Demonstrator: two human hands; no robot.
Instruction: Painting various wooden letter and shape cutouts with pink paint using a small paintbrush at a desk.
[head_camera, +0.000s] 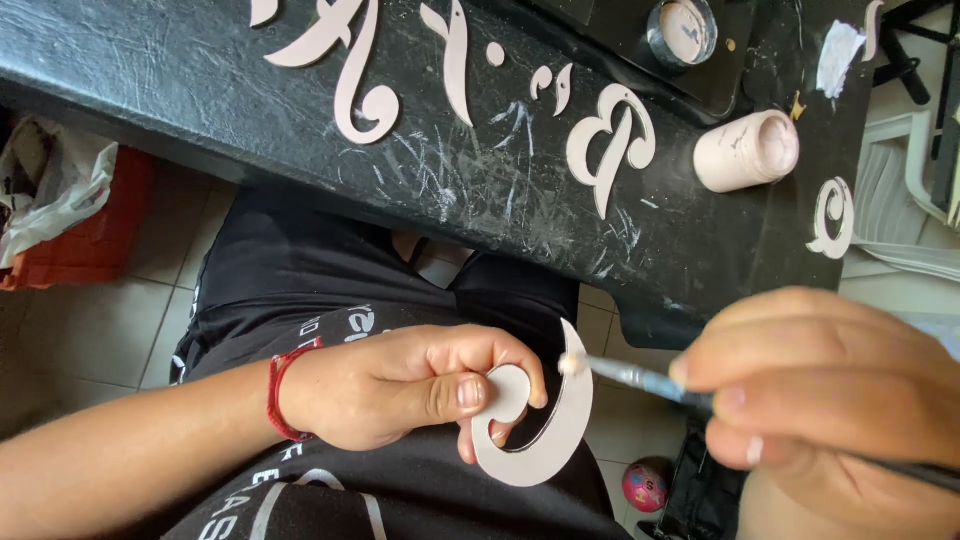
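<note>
Left hand (400, 385): fingers pinching a pale curved cut-out (535, 425) over the lap, near the black table (200, 80). Right hand (820, 400): fingers clasping a thin paintbrush (635, 376), tip touching the cut-out's upper edge. Far right: pink paint cup (747, 150) lying on its side.

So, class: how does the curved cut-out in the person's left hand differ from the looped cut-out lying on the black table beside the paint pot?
The held cut-out is gripped upright by the left hand, with the brush tip at its edge; the looped cut-out lies flat and untouched. The held cut-out is a crescent; the looped cut-out has two loops. Both are pale and flat.
</note>
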